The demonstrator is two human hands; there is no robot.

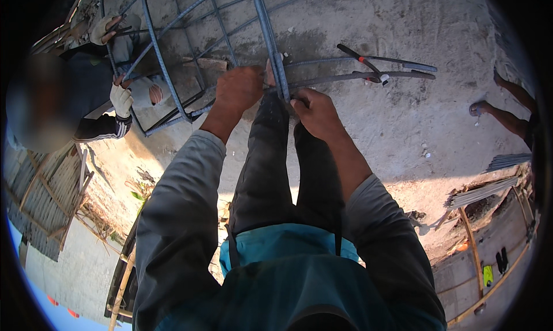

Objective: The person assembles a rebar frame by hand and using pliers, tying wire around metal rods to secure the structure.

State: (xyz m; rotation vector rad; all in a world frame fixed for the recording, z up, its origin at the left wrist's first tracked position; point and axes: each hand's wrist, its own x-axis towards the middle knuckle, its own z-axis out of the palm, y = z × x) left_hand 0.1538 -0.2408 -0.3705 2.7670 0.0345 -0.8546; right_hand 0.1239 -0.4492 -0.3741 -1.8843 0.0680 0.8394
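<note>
A rebar cage [163, 66] of ribbed steel bars and rectangular stirrups stands in front of me. My left hand [240, 88] is closed beside a thick steel bar [266, 34] at the cage's near corner; whatever its fingers hold is hidden. On the bar's other side, my right hand [318, 113] is pinched, thumb against fingers, close to the bar's lower end. Anything in that pinch is too small to name. To the right, a black-handled hand tool [363, 60] with a red band rests across the protruding rebar ends [397, 75].
A co-worker in light gloves [121, 98] grips the cage at the left. Another person's legs [510, 103] show at the far right. Corrugated sheets [481, 193] lie on a wooden frame at the right. A brick-like block [205, 64] sits on the dusty ground under the cage.
</note>
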